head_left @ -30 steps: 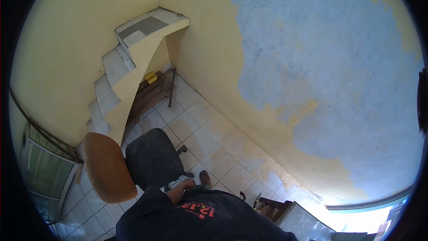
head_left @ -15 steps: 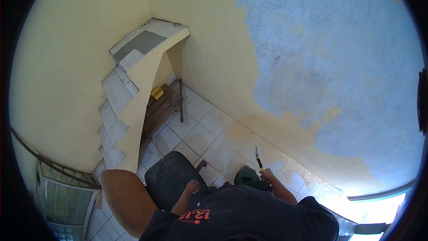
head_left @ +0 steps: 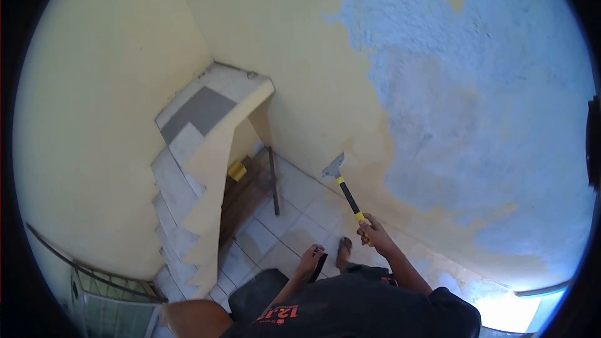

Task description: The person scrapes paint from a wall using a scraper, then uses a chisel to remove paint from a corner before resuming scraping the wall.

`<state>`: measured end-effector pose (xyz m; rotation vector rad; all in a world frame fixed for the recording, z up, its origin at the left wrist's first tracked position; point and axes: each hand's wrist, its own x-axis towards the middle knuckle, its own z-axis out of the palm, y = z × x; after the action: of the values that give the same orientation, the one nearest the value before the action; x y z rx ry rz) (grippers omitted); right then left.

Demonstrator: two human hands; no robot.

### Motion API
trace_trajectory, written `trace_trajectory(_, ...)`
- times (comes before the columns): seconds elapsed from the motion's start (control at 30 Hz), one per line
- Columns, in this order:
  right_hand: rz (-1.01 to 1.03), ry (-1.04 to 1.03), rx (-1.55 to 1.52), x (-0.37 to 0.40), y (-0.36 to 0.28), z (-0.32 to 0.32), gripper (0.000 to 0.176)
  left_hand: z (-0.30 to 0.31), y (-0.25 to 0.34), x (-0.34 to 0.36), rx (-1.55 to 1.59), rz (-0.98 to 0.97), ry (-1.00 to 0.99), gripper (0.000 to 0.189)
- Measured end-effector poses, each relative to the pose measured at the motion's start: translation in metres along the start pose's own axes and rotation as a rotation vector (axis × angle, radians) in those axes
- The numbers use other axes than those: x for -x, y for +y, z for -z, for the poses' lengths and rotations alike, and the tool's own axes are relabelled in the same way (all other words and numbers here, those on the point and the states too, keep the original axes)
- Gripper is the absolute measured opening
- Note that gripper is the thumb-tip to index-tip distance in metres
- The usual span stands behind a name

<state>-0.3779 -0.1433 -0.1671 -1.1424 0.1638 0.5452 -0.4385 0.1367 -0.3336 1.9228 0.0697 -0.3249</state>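
My right hand point(head_left: 372, 231) is wrapped round the yellow-and-black handle of a long-handled scraper point(head_left: 350, 199). Its wide metal blade points up and away from me, overlapping the lower part of the yellow wall point(head_left: 300, 100) in this view. Lower and to the left is my left hand point(head_left: 308, 260), its fingers curled in beside a narrow black bar point(head_left: 318, 268). What those fingers grip, if anything, is hidden. A dark chair point(head_left: 255, 291) shows below that hand.
Bare bluish-grey patches point(head_left: 438, 119) cover much of the right wall. Tiled steps point(head_left: 178, 169) rise on the left, with wooden boards point(head_left: 241, 197) beneath them. A rounded brown surface point(head_left: 194, 319) stands near the chair. My foot point(head_left: 344, 251) is on the tiled floor point(head_left: 294, 203).
The right hand has lifted the scraper forward, and its blade now faces me broadside. My left hand has moved right to the black bar. The view has shifted, and a foot now shows.
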Motion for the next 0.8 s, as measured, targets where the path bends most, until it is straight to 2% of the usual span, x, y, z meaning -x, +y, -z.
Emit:
trace_trajectory(0.07,0.063,0.107,0.160,-0.013,-0.042,-0.026,0.035,0.031,0.079,-0.043,-0.114,-0.125,0.033,0.026)
trace_trajectory(0.13,0.121,0.119,0.154,-0.027,-0.064,-0.041,0.035,0.061,0.143,-0.085,-0.109,-0.293,0.040,0.024)
trace_trajectory(0.27,0.240,0.143,0.129,-0.061,-0.087,-0.039,0.034,0.100,0.245,-0.165,-0.364,-0.847,0.271,0.027)
trace_trajectory(0.33,0.242,0.200,0.115,-0.068,-0.096,-0.046,0.033,0.104,0.295,-0.186,-0.303,-0.908,0.306,0.030)
trace_trajectory(0.37,0.255,0.243,0.118,-0.071,-0.100,-0.049,0.032,0.103,0.312,-0.195,-0.297,-0.906,0.285,0.030)
trace_trajectory(0.43,0.282,0.285,0.128,-0.077,-0.101,-0.050,0.031,0.099,0.340,-0.221,-0.260,-1.244,0.213,0.029)
trace_trajectory(0.47,0.307,0.307,0.139,-0.082,-0.100,-0.052,0.030,0.095,0.348,-0.237,-0.253,-1.254,0.194,0.029)
trace_trajectory(0.53,0.363,0.376,0.227,-0.092,-0.099,-0.055,0.029,0.086,0.361,-0.264,-0.244,-1.608,0.102,0.028)
trace_trajectory(0.57,0.412,0.430,0.324,-0.096,-0.099,-0.058,0.029,0.085,0.367,-0.273,-0.235,-1.620,0.072,0.028)
trace_trajectory(0.63,0.440,0.487,0.368,-0.104,-0.104,-0.067,0.029,0.085,0.390,-0.288,-0.381,-1.808,0.014,0.025)
trace_trajectory(0.67,0.456,0.520,0.428,-0.109,-0.106,-0.072,0.029,0.086,0.399,-0.298,-0.363,-1.836,-0.029,0.025)
trace_trajectory(0.8,0.472,0.645,0.328,-0.134,-0.098,-0.103,0.029,0.094,0.411,-0.335,-0.318,-2.000,-0.275,0.015)
